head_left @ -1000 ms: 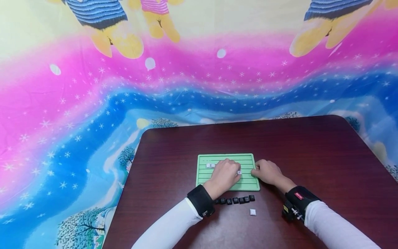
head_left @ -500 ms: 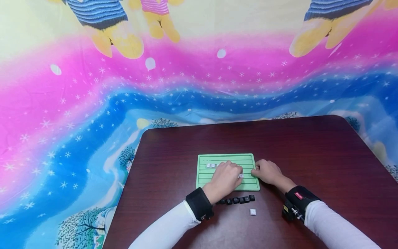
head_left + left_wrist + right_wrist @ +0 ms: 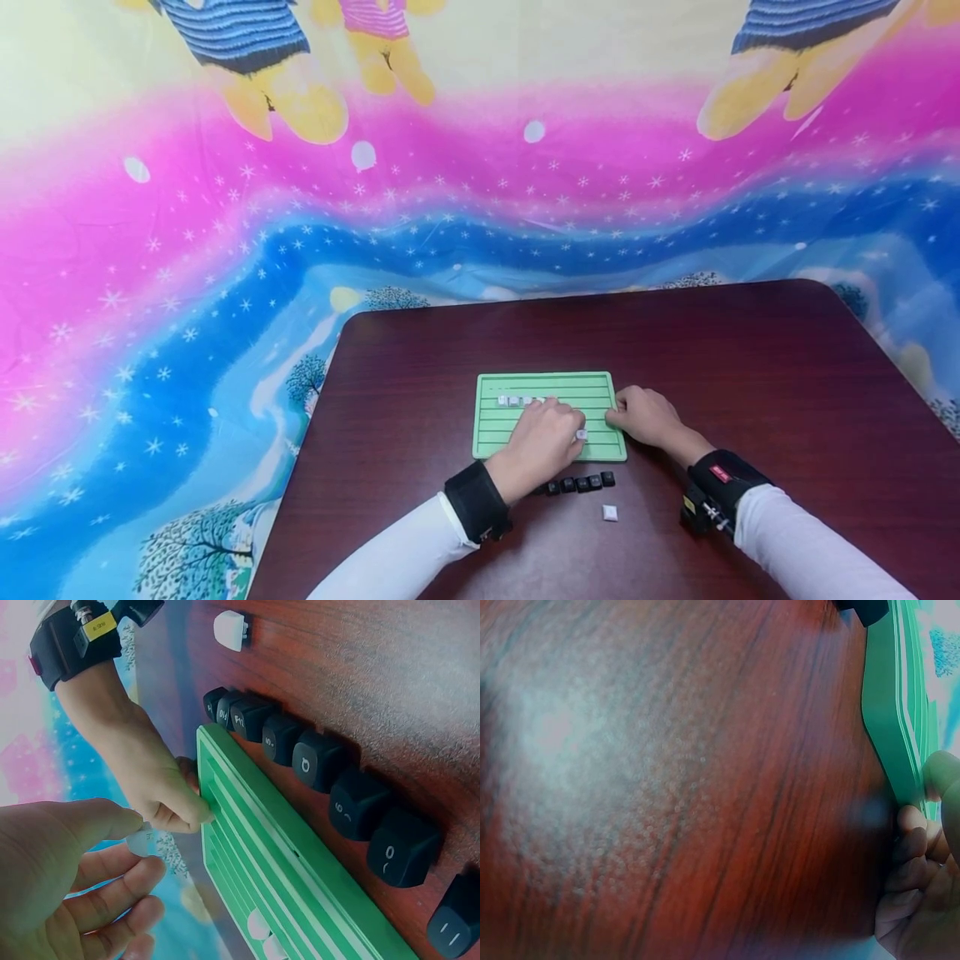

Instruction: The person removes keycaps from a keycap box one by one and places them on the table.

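Observation:
My left hand (image 3: 542, 440) pinches a white keycap (image 3: 140, 841) between thumb and fingertips, over the front part of a green grooved board (image 3: 600, 387). The other fingers of that hand are loosely bent in the left wrist view. Several white keycaps (image 3: 514, 401) sit in a row in one of the board's upper grooves, the row's right end partly hidden behind the left hand. At the board's right edge, my right hand (image 3: 647, 414) grips the rim, thumb on top and curled fingers (image 3: 911, 844) against the side.
In front of the board runs a row of several black keycaps (image 3: 583, 483), its left end covered by the left arm. A single white keycap (image 3: 610, 513) lies nearer to me on the dark wooden table (image 3: 720, 350). Behind the table hangs a patterned cloth (image 3: 480, 183).
My left hand has drawn toward me with the pinched keycap, off the upper groove, and more of the white row shows. The right hand stays at the board's edge.

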A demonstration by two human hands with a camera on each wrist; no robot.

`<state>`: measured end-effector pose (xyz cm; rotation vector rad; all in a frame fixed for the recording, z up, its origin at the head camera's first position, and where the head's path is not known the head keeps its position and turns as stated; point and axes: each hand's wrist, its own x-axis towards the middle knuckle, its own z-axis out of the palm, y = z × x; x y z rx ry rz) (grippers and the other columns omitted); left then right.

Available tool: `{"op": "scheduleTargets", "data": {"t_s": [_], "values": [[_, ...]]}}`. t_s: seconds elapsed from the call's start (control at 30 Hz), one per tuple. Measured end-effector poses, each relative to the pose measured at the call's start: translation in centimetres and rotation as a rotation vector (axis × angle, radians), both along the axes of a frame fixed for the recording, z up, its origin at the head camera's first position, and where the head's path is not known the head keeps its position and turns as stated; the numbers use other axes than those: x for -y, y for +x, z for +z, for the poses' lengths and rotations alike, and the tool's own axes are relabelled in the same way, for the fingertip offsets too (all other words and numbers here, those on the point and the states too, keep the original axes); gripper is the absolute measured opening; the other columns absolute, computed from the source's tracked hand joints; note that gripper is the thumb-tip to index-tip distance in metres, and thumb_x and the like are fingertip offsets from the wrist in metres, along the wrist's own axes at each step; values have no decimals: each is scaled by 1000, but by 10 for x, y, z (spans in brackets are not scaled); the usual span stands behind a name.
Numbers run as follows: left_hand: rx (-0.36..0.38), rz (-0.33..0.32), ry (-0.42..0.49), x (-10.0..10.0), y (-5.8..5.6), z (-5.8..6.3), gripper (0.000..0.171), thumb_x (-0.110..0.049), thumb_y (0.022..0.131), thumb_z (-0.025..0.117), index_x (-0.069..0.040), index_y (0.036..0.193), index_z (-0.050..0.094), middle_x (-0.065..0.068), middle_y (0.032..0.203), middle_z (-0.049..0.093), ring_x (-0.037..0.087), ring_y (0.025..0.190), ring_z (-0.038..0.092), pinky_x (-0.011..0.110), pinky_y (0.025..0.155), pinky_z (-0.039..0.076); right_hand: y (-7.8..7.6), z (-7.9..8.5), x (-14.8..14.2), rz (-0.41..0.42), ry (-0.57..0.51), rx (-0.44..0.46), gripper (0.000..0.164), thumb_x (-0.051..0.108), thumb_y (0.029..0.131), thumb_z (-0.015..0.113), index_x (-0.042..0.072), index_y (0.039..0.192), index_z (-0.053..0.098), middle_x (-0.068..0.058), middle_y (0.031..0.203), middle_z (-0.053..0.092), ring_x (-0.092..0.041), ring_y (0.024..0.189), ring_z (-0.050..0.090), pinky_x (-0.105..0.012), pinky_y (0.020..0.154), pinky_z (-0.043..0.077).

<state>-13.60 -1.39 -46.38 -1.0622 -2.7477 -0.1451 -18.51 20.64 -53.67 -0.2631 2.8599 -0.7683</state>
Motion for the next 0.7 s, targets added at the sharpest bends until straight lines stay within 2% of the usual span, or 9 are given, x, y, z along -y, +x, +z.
{"op": "scheduleTargets", "data": {"t_s": [0.4, 0.7], "values": [[-28, -17, -23, 2, 11, -3, 9, -31, 88, 74, -23, 85, 72, -12, 76, 67, 7, 69, 55, 20, 58, 35, 0, -2, -1, -1, -1, 7, 37, 23, 83, 63, 19, 56, 37, 9, 53, 28, -9, 48, 24, -24, 49, 18], [-61, -47, -9, 3, 21, -3, 7, -31, 87, 76, -24, 88, 74, -12, 80, 69, 6, 73, 59, 17, 57, 35, 0, -1, -1, 2, -9, -13, 37, 21, 84, 62, 19, 57, 37, 8, 53, 28, -10, 49, 24, -25, 49, 19]]}}
